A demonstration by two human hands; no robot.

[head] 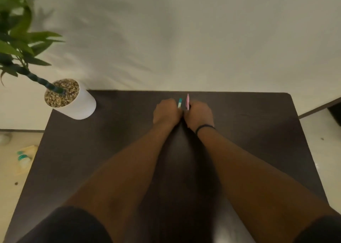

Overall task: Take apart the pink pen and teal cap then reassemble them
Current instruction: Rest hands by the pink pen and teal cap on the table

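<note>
Our two dark sleeves are framing the near edge of the dark table, and our bare forearms are reaching out over it toward its far edge. Our left hand is curling closed around the teal cap, which is sticking up past the knuckles. Our right hand, wearing a black wristband, is gripping the pink pen, which is pointing away from us. Cap and pen are standing just beside each other, apart. A white plant pot is tilting at the table's far left corner.
</note>
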